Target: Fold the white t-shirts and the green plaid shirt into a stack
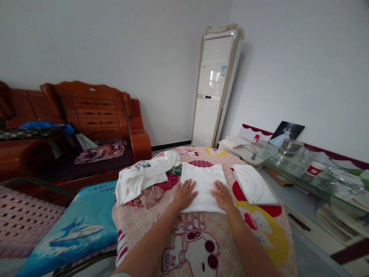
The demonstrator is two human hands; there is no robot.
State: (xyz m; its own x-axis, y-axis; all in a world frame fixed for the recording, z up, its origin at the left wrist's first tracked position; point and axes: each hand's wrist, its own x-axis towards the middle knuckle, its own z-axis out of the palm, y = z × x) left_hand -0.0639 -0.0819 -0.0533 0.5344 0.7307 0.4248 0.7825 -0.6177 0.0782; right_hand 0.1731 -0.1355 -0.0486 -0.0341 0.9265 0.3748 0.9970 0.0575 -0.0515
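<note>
A white folded cloth [204, 175] lies flat in the middle of a round table with a patterned pink cover [210, 227]. My left hand [185, 194] rests on its left side, fingers spread and pointing forward. On the right side of the same cloth lies my right hand [221, 195], also flat with fingers apart. To the right is a folded white stack [253, 184]. At the left of the table, a loose white garment with dark print [144, 173] lies over crumpled pink [150, 195] and dark red cloths [171, 181].
A blue cushion [86, 223] on a chair stands left of the table. Behind it is a wooden sofa [98, 111]. A glass-topped cabinet [294, 169] with cups and papers stands right; a tall air conditioner [210, 84] is at the back.
</note>
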